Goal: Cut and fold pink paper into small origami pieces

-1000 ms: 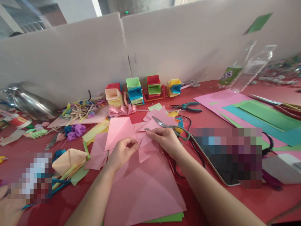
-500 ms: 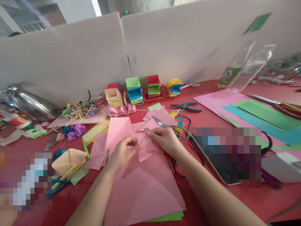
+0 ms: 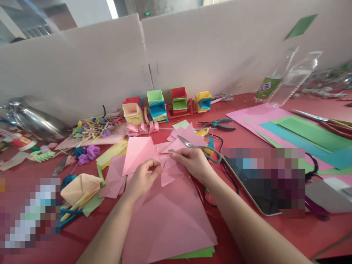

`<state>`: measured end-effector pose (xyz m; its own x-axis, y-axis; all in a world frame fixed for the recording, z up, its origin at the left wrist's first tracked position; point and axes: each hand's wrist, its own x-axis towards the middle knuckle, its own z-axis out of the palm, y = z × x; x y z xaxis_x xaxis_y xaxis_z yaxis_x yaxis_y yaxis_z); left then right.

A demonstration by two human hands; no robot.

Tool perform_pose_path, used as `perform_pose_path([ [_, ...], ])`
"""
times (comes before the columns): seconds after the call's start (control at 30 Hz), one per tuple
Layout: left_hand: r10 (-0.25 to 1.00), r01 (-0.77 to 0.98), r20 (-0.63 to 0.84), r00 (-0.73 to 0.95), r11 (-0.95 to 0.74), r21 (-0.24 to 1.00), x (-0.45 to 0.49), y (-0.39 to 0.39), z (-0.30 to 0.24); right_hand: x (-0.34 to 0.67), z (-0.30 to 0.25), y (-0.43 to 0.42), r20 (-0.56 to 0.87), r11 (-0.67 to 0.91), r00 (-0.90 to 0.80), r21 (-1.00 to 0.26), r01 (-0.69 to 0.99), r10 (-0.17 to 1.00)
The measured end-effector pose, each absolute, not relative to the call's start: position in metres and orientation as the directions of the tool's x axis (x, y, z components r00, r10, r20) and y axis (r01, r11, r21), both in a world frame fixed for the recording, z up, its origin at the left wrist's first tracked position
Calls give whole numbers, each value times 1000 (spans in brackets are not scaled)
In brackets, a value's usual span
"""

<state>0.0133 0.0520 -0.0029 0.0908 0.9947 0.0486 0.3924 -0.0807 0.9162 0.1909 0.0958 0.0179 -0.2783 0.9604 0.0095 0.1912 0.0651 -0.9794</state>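
Between my two hands is a small piece of pink paper [image 3: 168, 177], hanging over a stack of larger pink sheets [image 3: 167, 223]. My left hand [image 3: 145, 178] is closed, with thumb and forefinger pinched at the paper's left side. On its other side my right hand [image 3: 189, 161] pinches the upper part of the paper. Scissors [image 3: 184, 141] with grey-green handles lie at the back of my right hand, partly hidden by it; whether that hand also holds them I cannot tell. Left of centre, a folded pink paper square [image 3: 139, 152] touches the cut pieces.
Folded paper boxes [image 3: 179, 101] stand along the white partition [image 3: 209, 47]. Pliers [image 3: 220, 124] lie behind the scissors. At right are a tablet [image 3: 247, 183], coloured sheets [image 3: 308, 132] and clear bottles [image 3: 294, 82]. At left are a steel jug [image 3: 38, 117] and paper flowers [image 3: 89, 154].
The small pink paper between my hands has tilted and shifted slightly. Both hands stay almost in the same place.
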Motion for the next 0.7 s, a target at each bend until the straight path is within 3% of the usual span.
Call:
perform_pose_path([
  [0.7,997,427,47,60,-68,902,20,49,-5,185,13,93,-7,22,-191,-989,149,982],
])
